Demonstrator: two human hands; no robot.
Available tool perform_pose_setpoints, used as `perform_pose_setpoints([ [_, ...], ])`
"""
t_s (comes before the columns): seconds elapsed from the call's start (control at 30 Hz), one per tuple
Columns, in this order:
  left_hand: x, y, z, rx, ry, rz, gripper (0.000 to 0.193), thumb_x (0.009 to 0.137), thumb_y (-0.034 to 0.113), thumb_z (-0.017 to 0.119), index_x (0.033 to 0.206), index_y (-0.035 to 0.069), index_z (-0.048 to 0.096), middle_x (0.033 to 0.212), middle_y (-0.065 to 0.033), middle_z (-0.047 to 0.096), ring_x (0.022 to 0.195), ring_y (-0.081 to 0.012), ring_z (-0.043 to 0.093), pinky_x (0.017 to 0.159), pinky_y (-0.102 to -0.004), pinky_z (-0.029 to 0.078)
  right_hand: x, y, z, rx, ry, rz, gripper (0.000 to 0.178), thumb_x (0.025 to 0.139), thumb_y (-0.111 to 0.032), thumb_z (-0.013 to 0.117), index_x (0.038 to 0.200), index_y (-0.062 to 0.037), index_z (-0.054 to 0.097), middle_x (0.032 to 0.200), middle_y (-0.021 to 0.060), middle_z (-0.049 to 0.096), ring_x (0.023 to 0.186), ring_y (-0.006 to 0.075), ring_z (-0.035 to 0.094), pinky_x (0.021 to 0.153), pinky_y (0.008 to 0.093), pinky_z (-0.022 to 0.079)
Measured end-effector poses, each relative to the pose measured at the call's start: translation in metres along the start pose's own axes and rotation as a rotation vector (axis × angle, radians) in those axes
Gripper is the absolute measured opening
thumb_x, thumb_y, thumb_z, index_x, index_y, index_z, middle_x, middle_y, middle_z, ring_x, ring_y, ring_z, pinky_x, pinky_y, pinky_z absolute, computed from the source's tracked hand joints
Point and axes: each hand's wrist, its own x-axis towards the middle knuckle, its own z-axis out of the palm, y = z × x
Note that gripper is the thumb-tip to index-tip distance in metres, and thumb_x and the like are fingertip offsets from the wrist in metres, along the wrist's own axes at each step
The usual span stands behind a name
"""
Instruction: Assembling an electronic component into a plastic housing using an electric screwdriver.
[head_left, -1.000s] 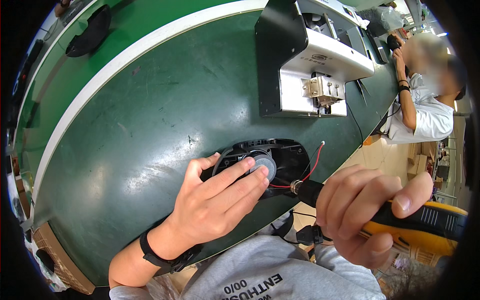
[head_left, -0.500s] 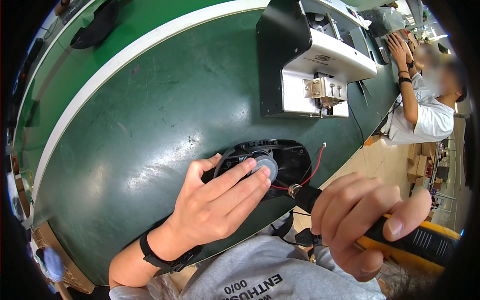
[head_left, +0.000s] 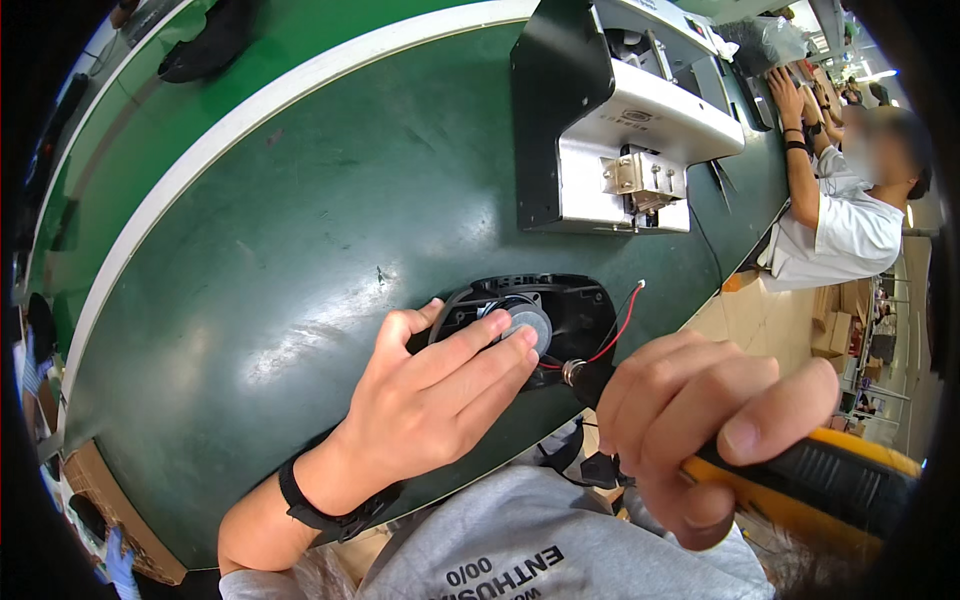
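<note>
Since 0.5 s ago, I see the right hand (head_left: 700, 420) nudge its yellow-black screwdriver (head_left: 800, 480) nearer, fist closed. Left hand (head_left: 440, 400), fingers flat, presses the black speaker housing (head_left: 560, 310) on the green desk (head_left: 300, 230).

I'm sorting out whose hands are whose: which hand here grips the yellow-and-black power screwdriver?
The right hand, wrapped around the power screwdriver. The left hand lies on the black speaker housing; the co-worker's hands are farther along the bench.

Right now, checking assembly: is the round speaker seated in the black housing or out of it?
In: the round speaker sits inside the black housing, left hand pressing it.
</note>
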Motion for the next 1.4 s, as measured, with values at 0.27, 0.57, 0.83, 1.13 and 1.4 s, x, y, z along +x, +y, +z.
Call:
perform_pose_setpoints([
  [0.27, 0.005, 0.005, 0.002, -0.029, 0.064, -0.012, 0.024, 0.079, 0.012, 0.084, 0.101, 0.01, 0.076, 0.113, 0.0038, 0.072, 0.111, -0.0141, 0.066, 0.082, -0.0457, 0.052, -0.003, -0.004, -0.005, -0.014, -0.032, -0.004, 0.042, 0.097, -0.026, 0.076, 0.115, -0.0087, 0.042, 0.061, 0.0023, 0.056, 0.044, 0.0161, 0.055, 0.042, 0.03, 0.049],
  [0.57, -0.004, -0.004, -0.003, -0.052, 0.033, 0.035, 0.043, 0.07, 0.017, 0.084, 0.111, 0.01, 0.072, 0.12, 0.0013, 0.071, 0.116, -0.0163, 0.065, 0.089, -0.0458, 0.046, -0.016, 0.006, 0.011, 0.147, 0.096, 0.005, 0.036, 0.091, -0.001, 0.072, 0.112, -0.0031, 0.043, 0.07, 0.0079, 0.058, 0.06, 0.0183, 0.058, 0.056, 0.0317, 0.049],
  [0.83, -0.008, -0.002, -0.004, 0.019, -0.042, 0.109, 0.05, 0.076, 0.027, 0.085, 0.121, 0.012, 0.07, 0.135, -0.002, 0.067, 0.123, -0.0205, 0.063, 0.088, -0.0422, 0.043, -0.018, -0.004, 0.006, 0.145, 0.151, -0.022, 0.042, 0.096, -0.012, 0.07, 0.122, 0.0, 0.039, 0.069, 0.0062, 0.053, 0.057, 0.0167, 0.054, 0.057, 0.031, 0.051],
  [1.13, -0.002, -0.021, -0.06, 0.181, 0.066, 0.11, 0.044, 0.06, 0.023, 0.094, 0.098, 0.012, 0.075, 0.111, -0.0055, 0.074, 0.107, -0.0245, 0.069, 0.084, -0.04, 0.046, -0.01, -0.017, -0.022, 0.123, 0.391, 0.071, 0.047, 0.097, -0.005, 0.066, 0.139, -0.0004, 0.045, 0.094, 0.0044, 0.063, 0.071, 0.0089, 0.06, 0.062, 0.0249, 0.052],
  [1.4, -0.041, -0.162, -0.15, 0.391, 0.53, -0.447, 0.044, 0.062, 0.006, 0.088, 0.099, -0.004, 0.067, 0.098, -0.0128, 0.06, 0.092, -0.0317, 0.062, 0.087, -0.0412, 0.051, -0.074, 0.044, -0.019, 0.213, 0.362, 0.279, 0.028, 0.105, -0.019, 0.062, 0.127, -0.0018, 0.058, 0.085, 0.0, 0.062, 0.069, 0.005, 0.057, 0.061, 0.0227, 0.05],
])
